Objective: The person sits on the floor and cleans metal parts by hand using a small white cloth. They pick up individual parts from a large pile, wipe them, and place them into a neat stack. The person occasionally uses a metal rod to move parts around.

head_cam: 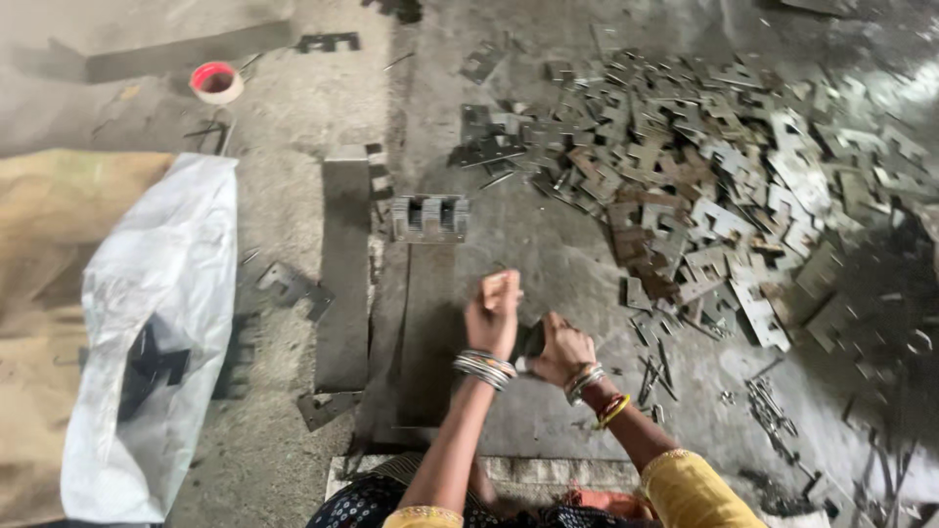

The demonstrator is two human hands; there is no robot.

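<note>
Left hand [494, 311] raised, fisted — its contents not discernible; right hand [560, 352] closed on a dark metal piece [531, 340], above the floor [548, 244] — stamped metal plates [704, 166] heaped beyond.

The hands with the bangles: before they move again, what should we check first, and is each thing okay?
1. Left hand closed on something: cannot tell, it is a raised fist and nothing shows in it.
2. Right hand gripping the dark object: ok, fingers wrap it.
3. What the dark object is: cannot tell, too blurred.
4. Bare floor under the hands: ok, the grey slab there has no loose pieces.
5. Pile of cut metal plates apart from the hands: ok, it lies off to the right.
6. Notched metal block upright ahead of the hands: ok.
</note>
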